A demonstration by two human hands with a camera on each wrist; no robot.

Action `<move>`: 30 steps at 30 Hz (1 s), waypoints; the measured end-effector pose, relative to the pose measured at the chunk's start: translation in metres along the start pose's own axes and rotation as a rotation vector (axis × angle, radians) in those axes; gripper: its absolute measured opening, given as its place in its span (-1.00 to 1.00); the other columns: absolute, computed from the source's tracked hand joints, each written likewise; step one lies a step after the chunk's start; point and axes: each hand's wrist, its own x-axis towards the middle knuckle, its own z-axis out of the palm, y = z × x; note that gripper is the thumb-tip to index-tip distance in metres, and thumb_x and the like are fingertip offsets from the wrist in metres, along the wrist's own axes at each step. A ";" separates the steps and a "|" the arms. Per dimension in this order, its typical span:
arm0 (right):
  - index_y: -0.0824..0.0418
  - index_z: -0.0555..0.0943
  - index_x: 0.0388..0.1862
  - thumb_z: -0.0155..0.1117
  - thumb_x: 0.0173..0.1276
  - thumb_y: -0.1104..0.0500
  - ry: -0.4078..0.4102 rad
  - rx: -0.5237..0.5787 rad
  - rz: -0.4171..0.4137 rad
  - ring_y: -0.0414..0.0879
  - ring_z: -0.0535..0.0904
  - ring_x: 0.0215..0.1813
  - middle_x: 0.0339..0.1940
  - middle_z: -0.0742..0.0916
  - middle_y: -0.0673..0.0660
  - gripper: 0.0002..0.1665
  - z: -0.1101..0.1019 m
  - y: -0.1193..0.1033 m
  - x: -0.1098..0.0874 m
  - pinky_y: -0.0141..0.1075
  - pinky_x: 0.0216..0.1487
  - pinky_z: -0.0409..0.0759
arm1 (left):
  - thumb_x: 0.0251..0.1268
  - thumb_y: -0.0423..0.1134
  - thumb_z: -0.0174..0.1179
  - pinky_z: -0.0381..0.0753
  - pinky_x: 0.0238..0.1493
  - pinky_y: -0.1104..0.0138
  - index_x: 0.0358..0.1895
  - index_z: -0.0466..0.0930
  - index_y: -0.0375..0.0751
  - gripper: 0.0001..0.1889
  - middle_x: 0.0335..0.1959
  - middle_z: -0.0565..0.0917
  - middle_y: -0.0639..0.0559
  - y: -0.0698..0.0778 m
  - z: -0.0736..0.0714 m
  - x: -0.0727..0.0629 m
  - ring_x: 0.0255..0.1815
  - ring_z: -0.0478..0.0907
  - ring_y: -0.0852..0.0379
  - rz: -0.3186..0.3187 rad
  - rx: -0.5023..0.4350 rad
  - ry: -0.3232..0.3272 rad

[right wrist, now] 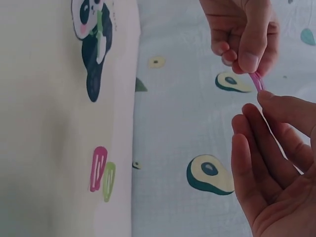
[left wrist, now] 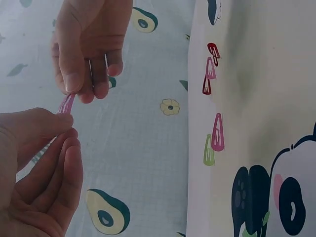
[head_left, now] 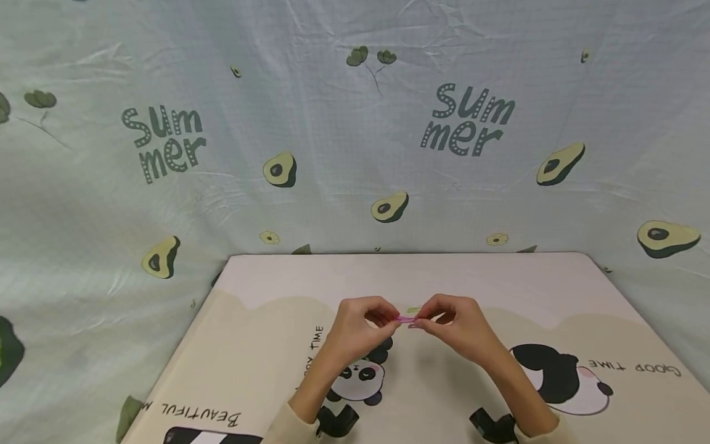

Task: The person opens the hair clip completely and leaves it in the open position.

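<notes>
A pink snap hair clip [head_left: 407, 319] is held up between both hands above the table. My left hand [head_left: 359, 327] pinches one end with thumb and forefinger. The other end is pinched by the thumb and finger of my right hand [head_left: 459, 327]. In the left wrist view the clip [left wrist: 66, 103] spans the short gap between the two thumbs; fingertips cover its ends. Below, on the table, a magenta hair clip [left wrist: 217, 132] lies beside a green hair clip [left wrist: 209, 149].
Also on the table are a red hair clip [left wrist: 213, 53], a pink one [left wrist: 210, 68] and a dark red one [left wrist: 206, 85], close together. The table [head_left: 288, 277] has a panda-print cover. Behind its far edge hangs an avocado-print curtain [head_left: 333, 123].
</notes>
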 end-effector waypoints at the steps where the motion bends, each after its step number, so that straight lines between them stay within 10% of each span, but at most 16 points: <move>1: 0.06 0.76 -0.32 0.55 0.26 0.20 0.009 0.006 -0.004 -0.25 0.68 -0.29 -0.35 0.81 -0.04 -0.92 0.001 0.000 0.000 -0.37 -0.23 0.73 | 0.20 -0.41 0.44 0.76 -0.26 0.39 -0.26 0.78 -0.17 -0.91 -0.36 0.81 0.04 0.000 0.000 -0.001 -0.42 0.66 0.32 0.011 0.003 0.002; 21: 0.06 0.77 -0.32 0.56 0.23 0.29 0.116 0.087 -0.145 -0.25 0.71 -0.32 -0.35 0.81 0.02 -0.86 0.006 0.007 -0.012 -0.39 -0.24 0.73 | 0.23 -0.38 0.46 0.73 -0.27 0.47 -0.30 0.79 -0.16 -0.95 -0.37 0.81 0.05 -0.002 0.008 -0.008 -0.39 0.71 0.32 0.117 0.070 0.039; 30: 0.02 0.76 -0.32 0.61 0.10 0.40 0.210 -0.024 -0.375 -0.28 0.68 -0.31 -0.38 0.80 -0.08 -0.70 0.009 0.009 -0.008 -0.47 -0.22 0.70 | 0.19 -0.39 0.48 0.71 -0.27 0.51 -0.32 0.80 -0.14 -0.93 -0.39 0.81 0.08 -0.003 0.007 -0.005 -0.37 0.71 0.28 0.251 0.121 0.137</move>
